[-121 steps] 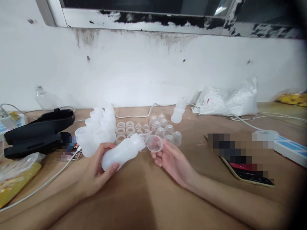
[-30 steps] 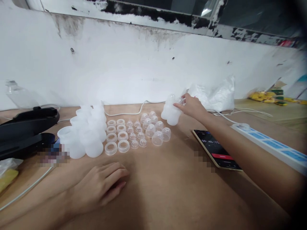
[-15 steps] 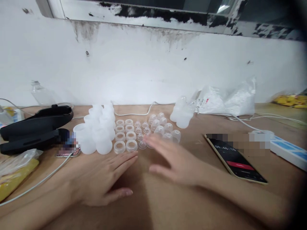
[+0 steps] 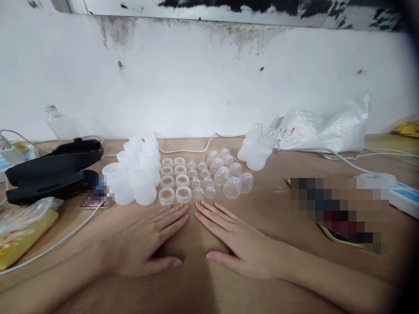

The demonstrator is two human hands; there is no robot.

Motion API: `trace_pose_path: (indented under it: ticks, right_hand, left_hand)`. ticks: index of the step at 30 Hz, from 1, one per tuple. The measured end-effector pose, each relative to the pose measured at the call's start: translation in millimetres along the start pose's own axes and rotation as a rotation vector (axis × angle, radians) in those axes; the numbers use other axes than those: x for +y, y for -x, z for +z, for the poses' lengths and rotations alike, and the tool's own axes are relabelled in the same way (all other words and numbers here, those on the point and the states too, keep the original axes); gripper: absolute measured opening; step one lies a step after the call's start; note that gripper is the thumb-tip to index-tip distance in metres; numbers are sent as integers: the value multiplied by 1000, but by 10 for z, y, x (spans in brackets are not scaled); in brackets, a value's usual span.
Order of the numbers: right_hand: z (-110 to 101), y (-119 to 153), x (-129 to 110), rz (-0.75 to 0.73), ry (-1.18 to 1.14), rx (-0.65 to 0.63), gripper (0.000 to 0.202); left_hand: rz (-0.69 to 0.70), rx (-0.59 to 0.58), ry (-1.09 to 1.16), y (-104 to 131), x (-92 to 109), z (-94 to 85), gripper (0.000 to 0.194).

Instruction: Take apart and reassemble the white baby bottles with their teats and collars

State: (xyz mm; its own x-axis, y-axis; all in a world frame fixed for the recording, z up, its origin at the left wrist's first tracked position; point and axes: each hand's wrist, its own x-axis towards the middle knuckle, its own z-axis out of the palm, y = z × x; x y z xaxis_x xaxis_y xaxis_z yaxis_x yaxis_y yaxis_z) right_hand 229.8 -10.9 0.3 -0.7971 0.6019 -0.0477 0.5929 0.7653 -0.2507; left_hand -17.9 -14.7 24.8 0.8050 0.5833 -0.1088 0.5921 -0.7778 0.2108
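My left hand (image 4: pixel 152 237) lies flat on the brown table (image 4: pixel 196 288), fingers stretched out and holding nothing. Its fingertips stop just short of two columns of translucent screw rings (image 4: pixel 166 196). Opposite it, my right hand (image 4: pixel 237 244) rests the same way, below the small clear nipples (image 4: pixel 198 192). Right of these stand several clear dome caps (image 4: pixel 232 187). On the left is a cluster of white, translucent bottle bodies (image 4: pixel 145 193). Farther back at the right, a few bottles (image 4: pixel 256 160) stand together with clear domes on top.
At the left are a black curved case (image 4: pixel 55 165), a yellow plastic packet (image 4: pixel 29 231) and a clear bottle (image 4: pixel 59 122). A white plastic bag (image 4: pixel 324 131) leans on the back wall. To the right lie a partly blurred phone (image 4: pixel 340 240) and a power strip (image 4: pixel 407 198).
My right hand has come down and back from over the small nipples and now lies flat beside my left hand. The view has tilted down slightly.
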Motion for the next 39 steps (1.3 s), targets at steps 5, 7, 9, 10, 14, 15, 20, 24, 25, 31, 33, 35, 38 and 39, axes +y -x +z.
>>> trace_pose_path:
  ticks: [5, 7, 9, 10, 14, 15, 20, 24, 25, 31, 33, 35, 38, 39]
  right_hand:
    - [10, -5, 1, -15, -11, 30, 67]
    - [4, -11, -1, -23, -24, 39, 67]
    - [-4, -14, -6, -25, -30, 46, 67]
    - [-7, -14, -9, -26, -33, 50, 67]
    - [0, 0, -3, -45, -45, 80, 66]
    - [5, 4, 2, -48, -46, 83, 67]
    - [-2, 0, 10, -55, -31, 176, 67]
    - [-80, -112, 25, 81, -21, 465, 45]
    - [-103, -160, 41, 142, -23, 501, 43]
    - [-140, -470, 206, 353, -36, 429, 44]
    - [-114, -535, 246, 358, -17, 425, 37]
    - [-86, -576, 266, 346, 14, 436, 31]
    - [-69, -599, 264, 299, -13, 477, 25]
    - [-71, -598, 254, 278, -50, 500, 25]
  left_hand:
    - [5, 25, 32, 8, 0, 19, 68]
    - [14, 54, 25, 11, 4, 27, 69]
    - [23, 77, 7, 12, 8, 32, 69]
    - [23, 88, -3, 12, 10, 31, 69]
    - [40, 103, -56, 18, 14, -3, 69]
    - [45, 99, -75, 21, 16, -14, 70]
    - [40, 129, -164, 4, 33, -29, 67]
    - [-37, 304, -229, -114, 27, 9, 58]
    - [-59, 330, -253, -152, 19, 23, 56]
    - [-44, 409, -394, -251, -11, 116, 43]
    - [4, 438, -390, -235, 5, 128, 35]
    - [19, 471, -383, -227, 24, 136, 30]
    - [-36, 516, -358, -251, 31, 159, 34]
    - [-51, 517, -340, -264, 26, 172, 36]
